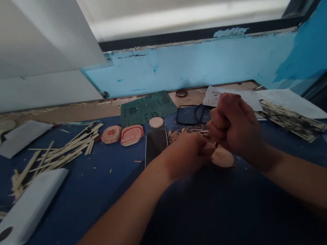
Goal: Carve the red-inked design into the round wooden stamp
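Observation:
A pale round wood slice (223, 158) lies on the dark blue table top, its far left edge hidden by fingers. My left hand (187, 153) is closed with its fingertips against that edge, gripping the slice. Just right of and above it, my right hand (237, 126) is clenched in a fist, thumb on top. A thin shaft shows between the two hands, but what the fist holds is mostly hidden and blurred. Wood shavings (177, 134) are scattered behind my left hand.
A phone (155, 144) lies left of my hands. Beyond are two red-marked wood slices (111, 134), a plain disc (156, 122), green sandpaper (148, 107) and a black cord (187, 115). Wooden sticks (70, 150) and a white lamp-like device (26, 210) lie left; a stick bundle (293, 119) lies right.

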Motion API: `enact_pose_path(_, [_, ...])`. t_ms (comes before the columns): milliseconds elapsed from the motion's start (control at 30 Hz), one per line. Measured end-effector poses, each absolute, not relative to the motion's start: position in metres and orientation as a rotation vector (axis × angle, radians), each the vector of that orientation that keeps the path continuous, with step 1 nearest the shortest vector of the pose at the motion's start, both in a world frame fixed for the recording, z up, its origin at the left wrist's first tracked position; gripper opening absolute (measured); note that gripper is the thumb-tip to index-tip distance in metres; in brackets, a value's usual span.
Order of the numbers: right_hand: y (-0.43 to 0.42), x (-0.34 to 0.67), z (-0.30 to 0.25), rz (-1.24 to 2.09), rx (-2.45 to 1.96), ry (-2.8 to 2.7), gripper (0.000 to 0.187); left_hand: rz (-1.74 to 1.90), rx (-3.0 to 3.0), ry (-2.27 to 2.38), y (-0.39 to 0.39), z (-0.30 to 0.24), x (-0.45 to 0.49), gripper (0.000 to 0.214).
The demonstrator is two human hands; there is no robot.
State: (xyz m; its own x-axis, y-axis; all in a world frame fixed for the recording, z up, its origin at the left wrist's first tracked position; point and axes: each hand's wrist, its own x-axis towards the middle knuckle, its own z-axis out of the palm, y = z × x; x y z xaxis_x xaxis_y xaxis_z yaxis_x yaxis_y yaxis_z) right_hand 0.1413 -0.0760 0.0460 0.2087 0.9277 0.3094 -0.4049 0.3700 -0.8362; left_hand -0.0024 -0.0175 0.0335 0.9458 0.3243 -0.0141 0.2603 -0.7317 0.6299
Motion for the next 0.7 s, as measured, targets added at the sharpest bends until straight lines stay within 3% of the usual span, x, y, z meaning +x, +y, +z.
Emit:
enact_pose_path(267, [-0.072, 0.151, 0.051, 1.021, -0.836, -1.035, 0.05, 0.334, 2.558, 0.325, -0.03, 0.015, 0.009, 0.011])
enact_pose_path(367, [-0.07, 0.16, 0.044, 1.088, -0.876, -1.072, 0.05, 0.331, 2.534, 0.218, -0.028, 0.007, 0.007, 0.034])
enact_pose_path(533, [-0.07, 0.173, 0.039, 1.219, -0.815, -1.075, 0.055, 0.311, 2.471, 0.395, -0.021, 0.004, 0.003, 0.037])
enact_pose_path(700, [-0.076, 0.176, 0.04, 1.235, -0.861, -1.109, 0.033, 0.273, 2.488, 0.516, -0.017, 0.003, 0.004, 0.058])
